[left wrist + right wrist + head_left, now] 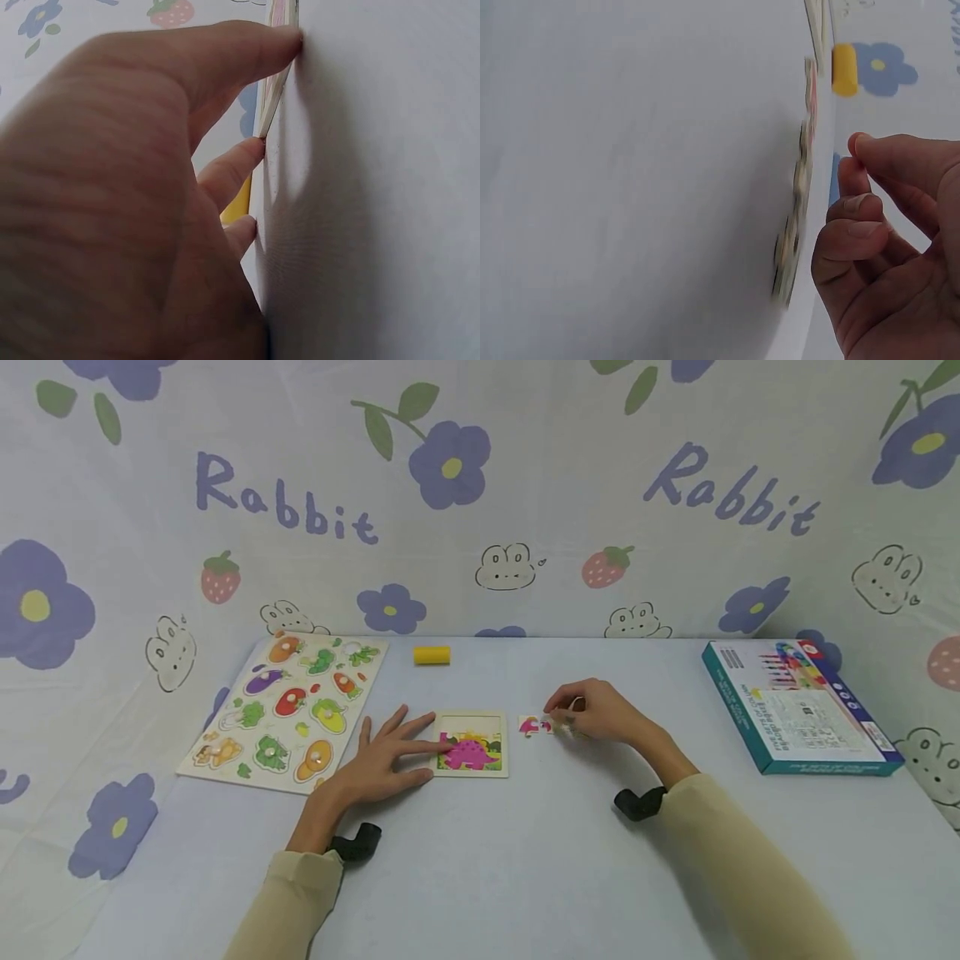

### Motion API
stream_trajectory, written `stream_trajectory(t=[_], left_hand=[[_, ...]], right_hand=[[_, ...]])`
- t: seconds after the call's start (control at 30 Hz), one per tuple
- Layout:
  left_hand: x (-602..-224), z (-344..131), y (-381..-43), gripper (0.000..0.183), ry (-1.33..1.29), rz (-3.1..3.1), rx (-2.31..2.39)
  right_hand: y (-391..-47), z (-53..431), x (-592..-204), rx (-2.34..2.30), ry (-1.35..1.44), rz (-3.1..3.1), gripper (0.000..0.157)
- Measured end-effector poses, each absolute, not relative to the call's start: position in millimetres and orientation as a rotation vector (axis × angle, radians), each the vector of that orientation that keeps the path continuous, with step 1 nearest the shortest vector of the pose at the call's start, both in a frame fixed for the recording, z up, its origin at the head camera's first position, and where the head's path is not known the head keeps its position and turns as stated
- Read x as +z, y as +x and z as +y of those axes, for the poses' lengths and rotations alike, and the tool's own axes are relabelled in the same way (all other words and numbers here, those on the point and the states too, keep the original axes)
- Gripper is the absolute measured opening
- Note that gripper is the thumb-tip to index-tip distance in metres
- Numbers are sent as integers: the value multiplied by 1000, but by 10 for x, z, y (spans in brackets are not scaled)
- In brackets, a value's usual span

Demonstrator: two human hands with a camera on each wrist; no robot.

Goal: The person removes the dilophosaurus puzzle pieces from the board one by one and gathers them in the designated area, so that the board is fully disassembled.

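My left hand lies spread at the left edge of a small wooden dinosaur jigsaw puzzle. One finger reaches over its frame onto the pink dinosaur, and the thumb and other fingers lie along the side. The puzzle's lower part is filled; its upper part shows pale bare board. In the left wrist view the thumb is right at the frame's edge. My right hand hovers over loose puzzle pieces right of the frame. Its fingers are curled, with the thumb and forefinger tips together and nothing visible between them.
A wooden vegetable peg board lies at the left, near my left wrist. A yellow cylinder rests behind the puzzle. At the right lies a teal-sided box. A printed cloth hangs behind the table.
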State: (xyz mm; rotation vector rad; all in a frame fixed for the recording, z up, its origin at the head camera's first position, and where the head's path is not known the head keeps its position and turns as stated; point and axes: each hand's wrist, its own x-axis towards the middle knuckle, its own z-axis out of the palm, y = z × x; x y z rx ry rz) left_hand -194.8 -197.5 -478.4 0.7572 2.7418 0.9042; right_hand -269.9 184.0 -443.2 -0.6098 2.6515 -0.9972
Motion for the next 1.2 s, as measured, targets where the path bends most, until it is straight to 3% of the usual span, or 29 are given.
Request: stream_trajectory(t=[0.6,1.2], left_hand=[[-4767,-2006,-1945,35,730,2703,1018],[-4773,-2000,-1962,28,722,2705,998]], right_hand=[[-2670,1002,-4460,-979,-845,2517,15],[-2679,659,-4455,-839,-915,2465,21]])
